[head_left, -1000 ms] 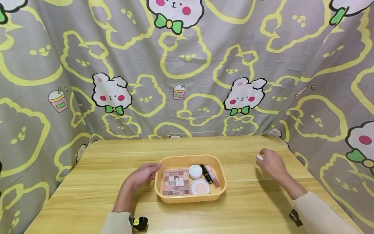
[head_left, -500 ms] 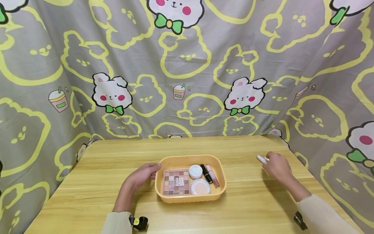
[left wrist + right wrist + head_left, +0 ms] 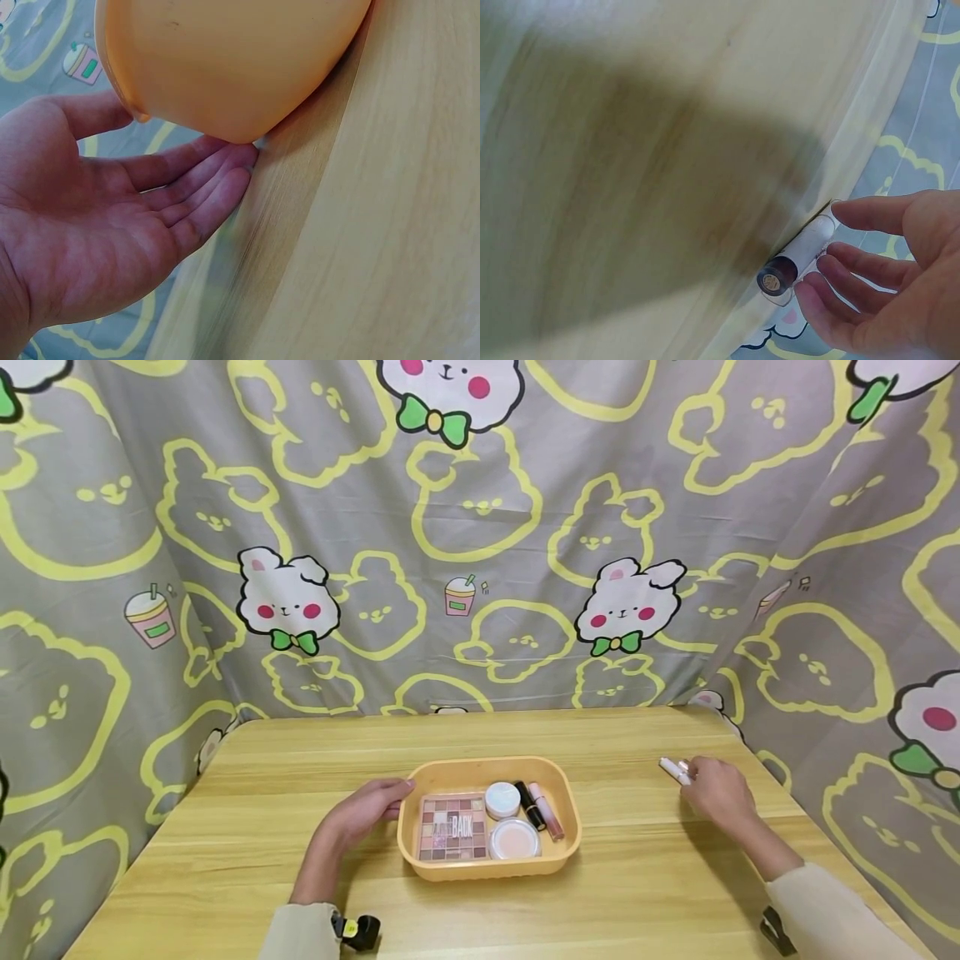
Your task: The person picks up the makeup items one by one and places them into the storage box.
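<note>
My left hand [image 3: 367,808] holds the left end of a yellow-orange plastic basket [image 3: 427,870], its thumb at the rim and its fingertips under the base in the left wrist view. In the basket lie an eyeshadow palette [image 3: 452,828], a white round jar [image 3: 502,800], a clear-lidded powder compact [image 3: 514,840], a black lipstick tube [image 3: 530,805] and a pink lip gloss [image 3: 546,812]. At the right, my right hand [image 3: 722,795] pinches the near end of a slim white cosmetic tube [image 3: 807,244] with a dark end. A clear part shows beside the tube; its kind is unclear.
The wooden table [image 3: 480,918] has its back edge against a grey curtain [image 3: 525,527] with cartoon rabbits. More curtain hangs at both sides. A black wrist camera [image 3: 362,933] sits on the left sleeve.
My right hand has shifted a little right and towards me, so more of the white tube shows. The left hand and the basket have stayed still.
</note>
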`<action>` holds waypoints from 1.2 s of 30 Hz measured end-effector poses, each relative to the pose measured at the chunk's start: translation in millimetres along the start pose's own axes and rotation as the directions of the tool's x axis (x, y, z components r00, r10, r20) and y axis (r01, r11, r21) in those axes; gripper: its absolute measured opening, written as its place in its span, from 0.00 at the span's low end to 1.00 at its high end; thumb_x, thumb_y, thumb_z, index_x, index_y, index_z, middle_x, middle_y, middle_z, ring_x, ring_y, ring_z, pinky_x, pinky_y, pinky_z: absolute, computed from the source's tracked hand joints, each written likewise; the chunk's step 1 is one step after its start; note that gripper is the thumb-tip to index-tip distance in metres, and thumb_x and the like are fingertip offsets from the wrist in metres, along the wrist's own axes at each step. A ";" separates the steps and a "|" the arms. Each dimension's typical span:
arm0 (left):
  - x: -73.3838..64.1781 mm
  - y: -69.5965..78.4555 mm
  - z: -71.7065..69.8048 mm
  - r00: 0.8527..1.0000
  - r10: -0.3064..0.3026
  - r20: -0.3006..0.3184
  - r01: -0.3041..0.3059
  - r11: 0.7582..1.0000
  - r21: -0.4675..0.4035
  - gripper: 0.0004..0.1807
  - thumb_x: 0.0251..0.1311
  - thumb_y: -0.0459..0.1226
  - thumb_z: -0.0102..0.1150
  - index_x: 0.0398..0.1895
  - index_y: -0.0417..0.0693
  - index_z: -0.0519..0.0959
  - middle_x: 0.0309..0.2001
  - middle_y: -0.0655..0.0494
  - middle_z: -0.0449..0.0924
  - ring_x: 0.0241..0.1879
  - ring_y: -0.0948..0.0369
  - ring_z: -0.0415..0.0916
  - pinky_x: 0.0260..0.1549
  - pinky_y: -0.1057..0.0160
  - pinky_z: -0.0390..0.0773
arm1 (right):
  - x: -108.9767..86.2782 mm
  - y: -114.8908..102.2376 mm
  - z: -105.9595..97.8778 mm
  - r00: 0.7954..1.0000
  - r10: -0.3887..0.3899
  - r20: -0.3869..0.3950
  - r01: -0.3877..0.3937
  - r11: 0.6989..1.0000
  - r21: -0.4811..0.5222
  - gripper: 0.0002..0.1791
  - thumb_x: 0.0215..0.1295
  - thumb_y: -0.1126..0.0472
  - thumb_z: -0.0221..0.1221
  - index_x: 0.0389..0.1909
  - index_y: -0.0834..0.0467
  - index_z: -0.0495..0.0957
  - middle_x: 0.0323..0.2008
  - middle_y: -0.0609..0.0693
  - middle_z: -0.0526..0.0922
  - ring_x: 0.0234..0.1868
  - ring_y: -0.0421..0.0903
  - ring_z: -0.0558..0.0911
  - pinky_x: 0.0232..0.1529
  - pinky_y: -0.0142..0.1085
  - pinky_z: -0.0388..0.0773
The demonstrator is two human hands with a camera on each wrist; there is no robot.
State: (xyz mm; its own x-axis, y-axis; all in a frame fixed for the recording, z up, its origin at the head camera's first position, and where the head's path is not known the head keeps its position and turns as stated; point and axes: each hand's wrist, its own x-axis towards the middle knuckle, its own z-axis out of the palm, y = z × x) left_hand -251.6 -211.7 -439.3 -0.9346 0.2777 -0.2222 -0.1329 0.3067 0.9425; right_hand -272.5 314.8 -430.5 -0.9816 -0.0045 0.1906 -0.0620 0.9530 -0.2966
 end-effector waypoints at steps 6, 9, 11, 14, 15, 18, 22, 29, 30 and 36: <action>0.9 0.1 0.1 1.000 0.002 0.002 -0.002 1.000 -0.006 0.34 0.78 0.46 0.44 0.70 0.22 0.63 0.62 0.34 0.77 0.60 0.50 0.78 0.69 0.46 0.69 | -1.1 -0.5 0.5 1.000 0.012 0.006 -0.012 1.000 0.007 0.08 0.51 0.67 0.58 0.33 0.66 0.80 0.26 0.59 0.80 0.26 0.54 0.75 0.24 0.47 0.71; 1.6 -0.4 0.2 1.000 0.007 0.013 -0.007 1.000 -0.010 0.34 0.78 0.46 0.44 0.70 0.21 0.62 0.62 0.34 0.76 0.60 0.50 0.78 0.68 0.47 0.70 | -0.8 -0.9 0.5 0.999 0.032 0.016 -0.033 0.999 0.013 0.09 0.51 0.68 0.57 0.34 0.66 0.80 0.26 0.59 0.80 0.27 0.55 0.75 0.23 0.46 0.70; 1.5 -0.4 0.4 1.000 0.013 0.025 -0.012 1.000 -0.014 0.34 0.78 0.46 0.44 0.69 0.20 0.62 0.63 0.33 0.76 0.61 0.49 0.78 0.68 0.48 0.71 | -0.5 -1.0 0.5 0.999 0.045 0.023 -0.045 0.999 0.017 0.09 0.51 0.68 0.57 0.34 0.65 0.80 0.27 0.59 0.80 0.27 0.55 0.75 0.23 0.45 0.70; 0.9 -0.3 0.3 0.999 0.017 0.044 -0.017 1.000 -0.019 0.35 0.79 0.46 0.43 0.70 0.20 0.61 0.64 0.32 0.75 0.62 0.48 0.77 0.68 0.48 0.70 | -0.1 -0.7 1.3 0.998 0.057 0.031 -0.058 0.998 0.024 0.09 0.51 0.68 0.57 0.34 0.65 0.79 0.27 0.59 0.79 0.28 0.55 0.75 0.23 0.44 0.69; 0.6 0.0 0.3 0.999 0.018 0.047 -0.017 1.000 -0.023 0.35 0.79 0.46 0.43 0.70 0.20 0.61 0.64 0.32 0.74 0.62 0.48 0.76 0.68 0.47 0.70 | -0.2 -0.3 2.0 0.998 0.056 0.030 -0.056 0.998 0.025 0.09 0.51 0.68 0.57 0.34 0.65 0.79 0.27 0.59 0.79 0.28 0.55 0.75 0.23 0.43 0.68; 0.3 0.5 0.1 0.998 0.020 0.055 -0.019 1.000 -0.022 0.35 0.79 0.46 0.43 0.70 0.19 0.61 0.64 0.31 0.74 0.62 0.48 0.76 0.68 0.48 0.70 | -0.2 0.2 2.1 0.998 0.059 0.037 -0.060 0.998 0.029 0.09 0.51 0.68 0.57 0.34 0.65 0.80 0.28 0.60 0.80 0.28 0.55 0.75 0.23 0.43 0.68; 0.7 0.8 -0.2 0.998 0.024 0.056 -0.023 1.000 -0.021 0.35 0.79 0.46 0.43 0.69 0.20 0.61 0.63 0.32 0.75 0.62 0.49 0.77 0.68 0.49 0.71 | -0.8 -0.4 0.8 0.997 0.063 0.049 -0.065 0.997 0.030 0.10 0.51 0.69 0.57 0.36 0.66 0.80 0.29 0.61 0.80 0.29 0.56 0.76 0.24 0.44 0.70; 1.3 0.4 -0.2 1.000 0.008 0.030 -0.008 1.000 -0.021 0.34 0.78 0.47 0.44 0.70 0.21 0.62 0.63 0.34 0.75 0.62 0.49 0.76 0.70 0.47 0.68 | -0.1 -1.6 0.4 0.997 0.058 0.046 -0.059 0.998 0.024 0.09 0.51 0.70 0.57 0.35 0.66 0.79 0.29 0.62 0.80 0.29 0.56 0.76 0.25 0.46 0.71; 1.2 0.4 -0.3 0.999 0.010 0.033 -0.009 1.000 -0.019 0.35 0.78 0.47 0.44 0.70 0.21 0.62 0.64 0.34 0.75 0.62 0.48 0.76 0.70 0.47 0.68 | -0.2 -1.7 0.7 0.997 0.057 0.045 -0.058 0.998 0.023 0.09 0.51 0.70 0.57 0.34 0.65 0.79 0.29 0.61 0.80 0.29 0.56 0.75 0.25 0.46 0.72; 0.9 0.4 -0.2 0.999 0.015 0.042 -0.014 1.000 -0.018 0.35 0.78 0.46 0.43 0.70 0.21 0.62 0.64 0.33 0.75 0.62 0.48 0.76 0.69 0.48 0.70 | 0.4 -1.1 2.1 0.997 0.056 0.049 -0.058 0.998 0.027 0.08 0.51 0.70 0.57 0.33 0.64 0.79 0.29 0.61 0.80 0.29 0.56 0.75 0.25 0.45 0.71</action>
State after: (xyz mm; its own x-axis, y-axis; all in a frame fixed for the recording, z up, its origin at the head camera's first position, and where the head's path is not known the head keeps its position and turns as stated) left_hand -252.5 -211.4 -439.1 -0.9217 0.3204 -0.2187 -0.1257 0.2864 0.9498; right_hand -273.2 313.1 -432.1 -0.9912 0.0342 0.1276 -0.0103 0.9430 -0.3325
